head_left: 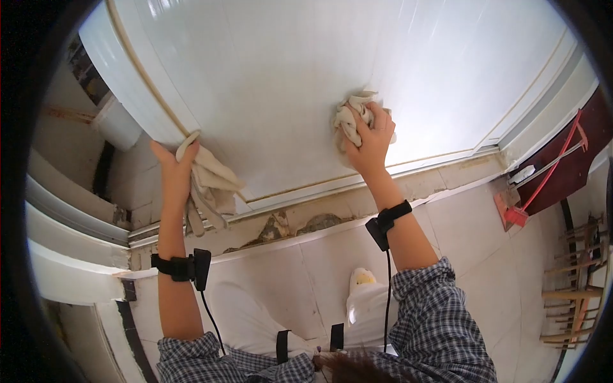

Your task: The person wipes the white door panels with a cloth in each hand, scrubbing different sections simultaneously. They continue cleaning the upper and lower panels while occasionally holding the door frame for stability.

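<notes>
A large white door panel (pixel 274 108) with thin gold trim fills the upper middle of the view. My right hand (pixel 372 137) presses a crumpled beige cloth (pixel 350 121) against the panel's lower part, its fingers bent over the cloth. At the panel's left edge, my left hand (pixel 175 169) holds a second beige cloth (pixel 214 182) between thumb and fingers; that cloth hangs down in folds over the door's bottom corner. Black straps with small devices are on both forearms.
A worn threshold (pixel 297 220) with broken patches runs below the door. At the right are a red broom (pixel 516 216), a dark red board (pixel 562 172) and wooden racks (pixel 578 293). A white bucket (pixel 118 124) stands behind the door at left.
</notes>
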### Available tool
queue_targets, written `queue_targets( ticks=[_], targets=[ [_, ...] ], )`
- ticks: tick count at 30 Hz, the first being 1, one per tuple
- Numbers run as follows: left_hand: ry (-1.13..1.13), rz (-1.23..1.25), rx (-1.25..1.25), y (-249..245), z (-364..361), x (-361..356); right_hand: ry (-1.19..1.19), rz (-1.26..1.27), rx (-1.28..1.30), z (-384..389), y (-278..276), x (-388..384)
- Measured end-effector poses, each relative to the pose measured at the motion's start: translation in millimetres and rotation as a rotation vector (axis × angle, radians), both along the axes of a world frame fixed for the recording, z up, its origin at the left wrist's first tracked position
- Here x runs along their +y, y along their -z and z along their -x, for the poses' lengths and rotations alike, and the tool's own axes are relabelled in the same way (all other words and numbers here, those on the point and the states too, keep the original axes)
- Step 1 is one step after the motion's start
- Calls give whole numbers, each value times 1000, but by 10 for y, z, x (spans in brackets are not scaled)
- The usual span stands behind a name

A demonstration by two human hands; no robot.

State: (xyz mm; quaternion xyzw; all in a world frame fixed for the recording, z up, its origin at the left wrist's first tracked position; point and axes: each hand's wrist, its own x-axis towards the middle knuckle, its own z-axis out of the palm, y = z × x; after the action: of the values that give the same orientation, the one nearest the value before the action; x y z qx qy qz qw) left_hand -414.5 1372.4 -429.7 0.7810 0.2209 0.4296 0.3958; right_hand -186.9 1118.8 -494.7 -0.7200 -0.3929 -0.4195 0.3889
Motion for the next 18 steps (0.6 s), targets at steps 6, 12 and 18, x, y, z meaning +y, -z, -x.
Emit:
queue_targets(
  ticks=[6, 12, 18],
  targets=[
    [0, 27, 33, 61, 0, 69, -5, -35, 44, 0, -66, 20],
    [-20, -10, 17, 37, -2, 60, -13, -74, 71, -34, -95, 21],
    [-43, 10, 9, 49, -19, 41, 57, -40, 34, -23, 407, -96]
  ],
)
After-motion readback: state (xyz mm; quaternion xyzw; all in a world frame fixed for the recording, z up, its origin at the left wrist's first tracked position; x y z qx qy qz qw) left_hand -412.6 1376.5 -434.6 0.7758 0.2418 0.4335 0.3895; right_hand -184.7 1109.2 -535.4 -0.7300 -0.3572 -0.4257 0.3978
